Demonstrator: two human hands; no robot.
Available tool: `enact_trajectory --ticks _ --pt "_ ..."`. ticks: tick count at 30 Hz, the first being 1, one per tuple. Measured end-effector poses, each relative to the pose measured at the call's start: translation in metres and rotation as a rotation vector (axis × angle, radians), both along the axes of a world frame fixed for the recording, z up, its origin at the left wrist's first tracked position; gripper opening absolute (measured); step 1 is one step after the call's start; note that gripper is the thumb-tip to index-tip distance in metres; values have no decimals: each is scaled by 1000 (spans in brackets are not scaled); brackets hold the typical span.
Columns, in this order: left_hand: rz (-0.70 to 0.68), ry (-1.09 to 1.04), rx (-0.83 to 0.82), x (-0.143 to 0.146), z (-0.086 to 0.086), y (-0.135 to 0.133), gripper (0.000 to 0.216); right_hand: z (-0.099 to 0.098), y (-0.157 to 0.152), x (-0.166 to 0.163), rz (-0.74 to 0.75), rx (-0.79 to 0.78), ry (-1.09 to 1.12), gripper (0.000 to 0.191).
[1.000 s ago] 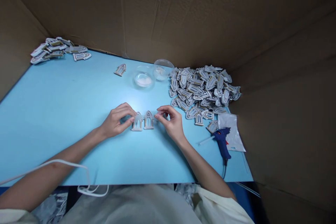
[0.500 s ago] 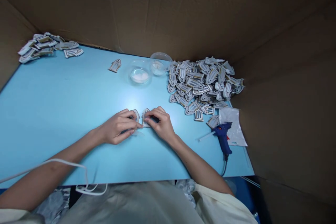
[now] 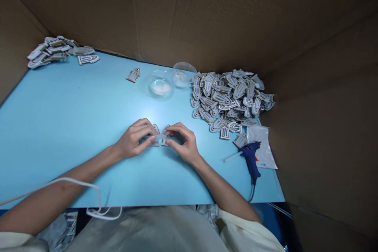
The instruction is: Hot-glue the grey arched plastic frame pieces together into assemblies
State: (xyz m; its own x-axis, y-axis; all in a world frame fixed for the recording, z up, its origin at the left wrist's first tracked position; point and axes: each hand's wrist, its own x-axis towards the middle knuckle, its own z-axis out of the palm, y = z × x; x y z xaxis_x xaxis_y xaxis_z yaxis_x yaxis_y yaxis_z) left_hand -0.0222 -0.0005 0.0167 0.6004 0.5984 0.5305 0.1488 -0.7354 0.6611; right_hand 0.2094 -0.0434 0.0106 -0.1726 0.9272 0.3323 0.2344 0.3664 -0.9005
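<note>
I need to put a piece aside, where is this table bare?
Widest bare patch: left half of the blue table, between the small pile and the left hand. A smaller gap lies between the right hand, on the arched pieces, and the glue gun. Crowded: far right, the big pile and clear bowls.

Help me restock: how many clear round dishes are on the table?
2. One dish sits at the far middle of the table, holding something white; the other dish is just right of it, beside the big pile of arch pieces. No others show.
</note>
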Motion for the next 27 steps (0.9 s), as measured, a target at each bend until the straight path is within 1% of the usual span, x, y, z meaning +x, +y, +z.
enact_trajectory --ticks 2,5,7,9,12,14,16,22,27 --pt "10 -1 11 1 0 -1 14 3 -1 -6 -9 -6 46 10" --pt "68 21 31 -1 -1 0 14 2 -2 -11 -111 -67 110 11" --pt "134 23 9 -5 -3 3 15 0 -2 -11 -179 -118 106 9" --pt "178 6 -44 -10 -4 8 16 -1 -2 -10 -205 -150 57 8" --pt "181 -15 -135 -15 -5 13 18 -2 -3 -12 -133 -146 -73 19" --pt "161 -5 -173 -17 -5 14 19 -2 -4 -16 -61 -99 -165 17" --pt "149 23 -184 -16 -5 14 20 -2 -5 -22 -27 -43 -230 16" --pt "148 85 -162 -15 -4 13 21 -5 -5 -29 -23 11 -335 17" --pt "154 105 -179 -15 -3 13 23 -8 -4 -29 -28 25 -364 18"
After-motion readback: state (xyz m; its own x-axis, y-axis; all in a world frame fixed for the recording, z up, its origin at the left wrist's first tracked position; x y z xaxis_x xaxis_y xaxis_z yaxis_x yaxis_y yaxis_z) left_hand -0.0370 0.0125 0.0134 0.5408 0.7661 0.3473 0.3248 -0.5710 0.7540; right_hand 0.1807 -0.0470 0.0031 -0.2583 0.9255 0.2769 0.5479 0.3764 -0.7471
